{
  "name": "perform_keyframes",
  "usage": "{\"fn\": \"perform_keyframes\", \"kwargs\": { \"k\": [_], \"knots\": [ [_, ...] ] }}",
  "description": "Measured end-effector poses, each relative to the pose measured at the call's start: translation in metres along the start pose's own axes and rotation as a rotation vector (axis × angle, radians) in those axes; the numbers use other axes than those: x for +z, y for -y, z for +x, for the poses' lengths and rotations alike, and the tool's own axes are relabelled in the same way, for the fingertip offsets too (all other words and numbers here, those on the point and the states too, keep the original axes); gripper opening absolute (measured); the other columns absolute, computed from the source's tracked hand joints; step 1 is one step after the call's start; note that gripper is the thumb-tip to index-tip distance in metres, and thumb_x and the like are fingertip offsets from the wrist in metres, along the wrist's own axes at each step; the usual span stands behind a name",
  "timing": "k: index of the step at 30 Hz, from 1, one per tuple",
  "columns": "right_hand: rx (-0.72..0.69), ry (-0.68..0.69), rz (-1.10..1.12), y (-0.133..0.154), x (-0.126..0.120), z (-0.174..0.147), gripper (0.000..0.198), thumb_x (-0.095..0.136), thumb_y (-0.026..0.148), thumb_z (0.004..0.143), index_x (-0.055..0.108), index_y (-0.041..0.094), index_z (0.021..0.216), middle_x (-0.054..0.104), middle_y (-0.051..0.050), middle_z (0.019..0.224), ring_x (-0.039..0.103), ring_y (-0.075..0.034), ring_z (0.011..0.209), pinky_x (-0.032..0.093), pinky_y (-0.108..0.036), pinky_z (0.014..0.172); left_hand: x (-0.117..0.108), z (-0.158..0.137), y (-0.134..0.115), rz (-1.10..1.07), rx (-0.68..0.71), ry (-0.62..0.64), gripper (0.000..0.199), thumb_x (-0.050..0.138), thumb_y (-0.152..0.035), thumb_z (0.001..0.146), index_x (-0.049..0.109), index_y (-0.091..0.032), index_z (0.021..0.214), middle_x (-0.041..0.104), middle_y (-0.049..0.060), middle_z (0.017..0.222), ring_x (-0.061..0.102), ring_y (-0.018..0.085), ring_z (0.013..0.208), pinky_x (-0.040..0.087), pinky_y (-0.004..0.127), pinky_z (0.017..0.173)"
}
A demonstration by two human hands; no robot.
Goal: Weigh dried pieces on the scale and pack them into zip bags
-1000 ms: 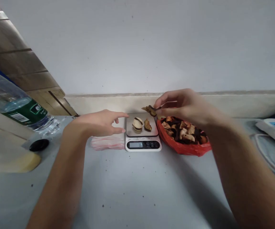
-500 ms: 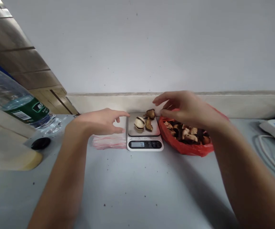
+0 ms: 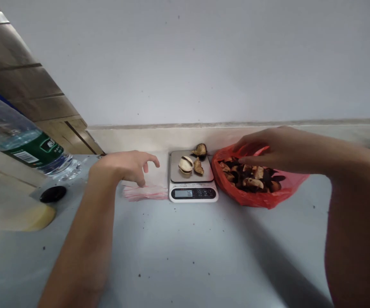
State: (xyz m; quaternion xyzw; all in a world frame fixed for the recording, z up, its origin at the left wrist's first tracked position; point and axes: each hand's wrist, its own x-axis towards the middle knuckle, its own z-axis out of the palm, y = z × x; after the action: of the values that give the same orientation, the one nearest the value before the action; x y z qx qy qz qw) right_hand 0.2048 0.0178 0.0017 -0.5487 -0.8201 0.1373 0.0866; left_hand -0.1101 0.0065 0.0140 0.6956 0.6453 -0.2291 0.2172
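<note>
A small white digital kitchen scale (image 3: 194,201) holds a pale round split piece (image 3: 186,165) and two brown dried pieces, one a curled slice (image 3: 198,167) and one darker chunk (image 3: 200,150) at the back edge. Its display looks like 7.6. My left hand (image 3: 129,166) hovers, fingers apart and holding nothing, over a stack of clear zip bags (image 3: 145,192) with reddish edges. Over the red plastic bag (image 3: 236,199) is my right hand (image 3: 265,144), its fingers spread and nothing seen in them. Brown dried chunks (image 3: 252,179) fill the bag, right beside the scale.
On the left lie a large water bottle (image 3: 40,149) with a green label, a translucent container (image 3: 15,209) and a black oval object (image 3: 53,194). A pale wall (image 3: 185,77) rises behind the grey tabletop (image 3: 172,252).
My right hand has moved right, from beside the scale to above the red bag. My left hand has drawn back left from the scale's edge.
</note>
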Motion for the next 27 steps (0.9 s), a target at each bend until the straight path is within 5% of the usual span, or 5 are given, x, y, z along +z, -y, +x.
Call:
{"fn": "perform_keyframes", "kwargs": {
  "k": [6, 13, 20, 24, 27],
  "knots": [
    [-0.016, -0.066, 0.073, 0.031, -0.002, 0.002, 0.020, 0.063, 0.035, 0.089, 0.080, 0.026, 0.097, 0.082, -0.006, 0.095, 0.074, -0.027, 0.082, 0.057, -0.039, 0.073, -0.002, 0.000, 0.003, 0.034, 0.036, -0.053, 0.065, 0.053, -0.015, 0.067, 0.069, -0.027, 0.129, 0.079, 0.005, 0.116, 0.074, 0.026, 0.099, 0.051, 0.030, 0.074],
    [-0.105, -0.267, 0.212, 0.050, 0.012, 0.008, 0.024, 0.059, 0.019, 0.090, 0.077, 0.024, 0.105, 0.078, -0.003, 0.084, 0.072, -0.023, 0.076, 0.053, -0.034, 0.072, -0.005, -0.008, 0.019, -0.105, 0.161, -0.380, 0.058, 0.054, -0.025, 0.071, 0.071, -0.026, 0.127, 0.078, 0.006, 0.109, 0.073, 0.028, 0.096, 0.052, 0.033, 0.079],
    [-0.327, -0.122, 0.386, 0.077, 0.035, 0.010, 0.043, 0.049, 0.019, 0.101, 0.064, 0.029, 0.139, 0.073, 0.002, 0.083, 0.063, -0.017, 0.068, 0.044, -0.028, 0.065, -0.005, -0.020, -0.002, -0.337, 0.388, -0.699, 0.047, 0.062, -0.040, 0.074, 0.067, -0.028, 0.119, 0.077, 0.003, 0.098, 0.076, 0.026, 0.088, 0.057, 0.035, 0.077],
    [-0.349, -0.087, 0.345, 0.086, 0.040, 0.011, 0.022, 0.050, 0.029, 0.106, 0.071, 0.024, 0.105, 0.063, 0.004, 0.072, 0.050, -0.013, 0.060, 0.038, -0.028, 0.064, 0.001, -0.018, -0.016, -0.438, 0.443, -0.857, 0.029, 0.066, -0.033, 0.072, 0.062, -0.027, 0.100, 0.072, 0.000, 0.084, 0.072, 0.021, 0.077, 0.058, 0.032, 0.071],
    [-0.238, -0.174, 0.349, 0.092, 0.042, 0.014, 0.034, 0.057, 0.035, 0.105, 0.060, 0.021, 0.073, 0.059, 0.003, 0.064, 0.046, -0.013, 0.058, 0.033, -0.030, 0.061, 0.004, -0.017, -0.023, -0.427, 0.485, -1.034, 0.016, 0.064, -0.026, 0.074, 0.061, -0.025, 0.090, 0.071, 0.001, 0.085, 0.071, 0.021, 0.086, 0.060, 0.031, 0.076]
  ]
}}
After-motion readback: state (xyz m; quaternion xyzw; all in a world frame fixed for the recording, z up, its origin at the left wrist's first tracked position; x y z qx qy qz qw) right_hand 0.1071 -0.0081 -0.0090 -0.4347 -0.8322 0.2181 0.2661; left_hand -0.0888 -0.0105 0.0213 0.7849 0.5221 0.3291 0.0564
